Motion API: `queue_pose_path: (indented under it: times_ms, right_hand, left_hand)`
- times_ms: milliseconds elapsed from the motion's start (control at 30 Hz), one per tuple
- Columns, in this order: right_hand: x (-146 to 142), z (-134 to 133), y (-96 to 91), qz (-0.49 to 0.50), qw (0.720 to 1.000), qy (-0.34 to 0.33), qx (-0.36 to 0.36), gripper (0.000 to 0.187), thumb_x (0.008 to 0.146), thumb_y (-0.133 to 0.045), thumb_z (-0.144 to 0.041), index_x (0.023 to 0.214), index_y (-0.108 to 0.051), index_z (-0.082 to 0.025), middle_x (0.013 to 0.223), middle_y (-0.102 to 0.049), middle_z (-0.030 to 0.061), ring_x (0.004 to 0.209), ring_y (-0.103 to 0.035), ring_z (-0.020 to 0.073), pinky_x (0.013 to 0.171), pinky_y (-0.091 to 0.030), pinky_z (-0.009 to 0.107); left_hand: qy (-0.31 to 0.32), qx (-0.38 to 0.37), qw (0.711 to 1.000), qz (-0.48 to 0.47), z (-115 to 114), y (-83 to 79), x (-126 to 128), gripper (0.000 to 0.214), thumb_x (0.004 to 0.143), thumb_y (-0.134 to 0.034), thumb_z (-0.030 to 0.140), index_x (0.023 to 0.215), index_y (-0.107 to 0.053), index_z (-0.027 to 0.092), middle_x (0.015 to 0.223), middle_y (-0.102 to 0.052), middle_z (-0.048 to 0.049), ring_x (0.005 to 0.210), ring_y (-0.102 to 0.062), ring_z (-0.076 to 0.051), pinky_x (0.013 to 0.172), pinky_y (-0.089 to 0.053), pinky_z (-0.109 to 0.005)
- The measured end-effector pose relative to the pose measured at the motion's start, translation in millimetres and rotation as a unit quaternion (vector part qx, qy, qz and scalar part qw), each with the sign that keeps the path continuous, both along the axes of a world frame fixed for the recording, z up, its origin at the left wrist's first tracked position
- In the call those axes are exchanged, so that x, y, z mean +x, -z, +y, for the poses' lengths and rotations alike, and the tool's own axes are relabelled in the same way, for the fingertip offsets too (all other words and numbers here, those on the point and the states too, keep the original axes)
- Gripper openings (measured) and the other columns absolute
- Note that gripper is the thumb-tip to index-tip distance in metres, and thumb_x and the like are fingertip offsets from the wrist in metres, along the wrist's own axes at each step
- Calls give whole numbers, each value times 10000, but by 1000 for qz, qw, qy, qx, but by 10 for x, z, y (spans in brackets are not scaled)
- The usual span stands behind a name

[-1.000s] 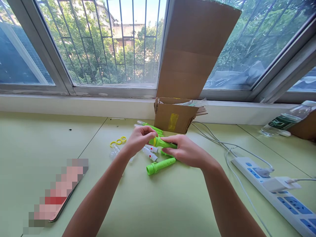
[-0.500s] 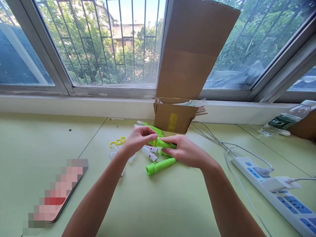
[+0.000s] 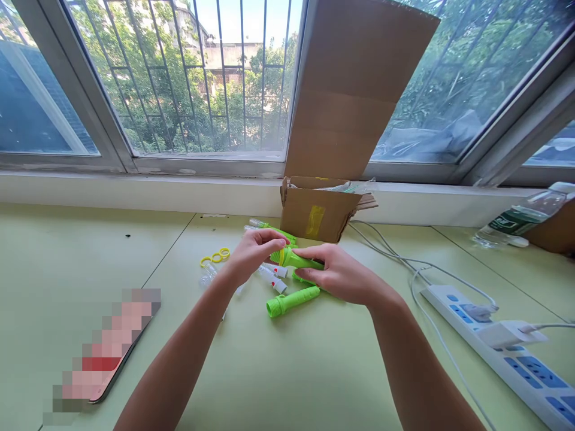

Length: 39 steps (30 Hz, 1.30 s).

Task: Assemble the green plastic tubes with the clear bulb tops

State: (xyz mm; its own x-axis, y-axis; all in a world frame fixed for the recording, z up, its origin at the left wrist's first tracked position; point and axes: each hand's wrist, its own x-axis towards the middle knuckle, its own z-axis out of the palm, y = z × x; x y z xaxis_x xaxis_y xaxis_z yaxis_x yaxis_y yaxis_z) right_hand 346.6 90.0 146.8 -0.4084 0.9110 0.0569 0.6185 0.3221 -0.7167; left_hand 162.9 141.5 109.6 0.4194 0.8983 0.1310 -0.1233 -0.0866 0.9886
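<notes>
My right hand (image 3: 344, 272) grips a bright green plastic tube (image 3: 297, 259) with a threaded end, held just above the table. A yellow ring (image 3: 281, 257) sits around the tube near the threads, and my left hand (image 3: 256, 251) pinches it between thumb and fingers. Below them lies another green threaded tube (image 3: 291, 301). White cylindrical parts (image 3: 275, 281) with red dots rest behind my left wrist. Farther back, more green tubes (image 3: 281, 232), some with clear tips, are partly covered by my hands. Yellow rings (image 3: 216, 257) and clear plastic pieces (image 3: 207, 275) lie to the left.
A cardboard box (image 3: 314, 209) stands against the window wall behind my hands. On the right are a white power strip (image 3: 494, 359) with cables and a tilted water bottle (image 3: 521, 215). A phone (image 3: 117, 350) lies at the left.
Both hands stay in nearly the same place. My left fingers and the yellow ring have shifted very slightly at the tube's threaded end.
</notes>
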Motion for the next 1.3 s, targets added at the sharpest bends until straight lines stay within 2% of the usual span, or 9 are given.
queue_pose_path:
  times_ms: [167, 333, 567, 833, 1033, 1200, 1300]
  right_hand:
    - [11, -2, 6, 5, 1000, 5, -9, 299, 759, -537, -371, 882, -711, -161, 634, -532, -20, 559, -389, 105, 511, -319, 231]
    - [19, 3, -4, 5, 1000, 5, -5, 291, 752, -536, -356, 870, -721, -165, 645, -550, -17, 557, -403, 107, 509, -325, 232]
    - [21, 1, -2, -3, 1000, 12, -1, 298, 754, -534, -342, 903, -718, -161, 684, -581, -7, 585, -428, 118, 523, -340, 234]
    - [9, -6, -19, -4, 1000, 15, 6, 266, 749, -538, -310, 894, -715, -174, 690, -596, 6, 630, -455, 146, 535, -354, 242]
    - [24, -9, -25, -3, 1000, 11, -4, 273, 759, -530, -316, 906, -709, -171, 714, -593, 3, 604, -439, 126, 512, -337, 232]
    - [22, -1, -19, 1, 1000, -2, -10, 272, 793, -498, -320, 923, -690, -179, 765, -589, -9, 574, -390, 99, 515, -321, 230]
    - [14, 7, -6, 0, 1000, 3, -17, 288, 780, -505, -324, 922, -697, -164, 722, -577, -3, 570, -395, 104, 512, -322, 233]
  left_hand:
    - [5, -7, 1000, -8, 17, 18, -2, 244, 717, -688, 377, 791, -673, 145, 728, -580, -7, 662, -540, -89, 573, -507, -185]
    - [16, -19, 999, -28, 26, 21, 1, 263, 718, -686, 390, 800, -664, 141, 770, -609, -23, 708, -581, -112, 610, -535, -219]
    - [-19, -23, 999, -33, -2, -9, 27, 210, 719, -661, 349, 733, -617, 144, 765, -607, -12, 669, -565, -96, 580, -519, -212]
    - [-47, -12, 999, -7, -15, -15, 54, 258, 695, -674, 393, 703, -577, 153, 721, -609, -4, 665, -564, -98, 588, -467, -197]
    - [-13, -3, 1000, -20, -39, -28, 47, 312, 715, -668, 448, 775, -592, 151, 834, -674, -41, 740, -620, -133, 652, -505, -243]
    - [-36, 19, 999, -8, -52, -46, 22, 320, 698, -699, 445, 807, -628, 153, 763, -666, -20, 715, -623, -131, 625, -517, -233]
    - [-42, 20, 999, 4, -45, -37, 13, 345, 693, -699, 470, 813, -639, 152, 725, -660, -22, 696, -621, -135, 619, -528, -245]
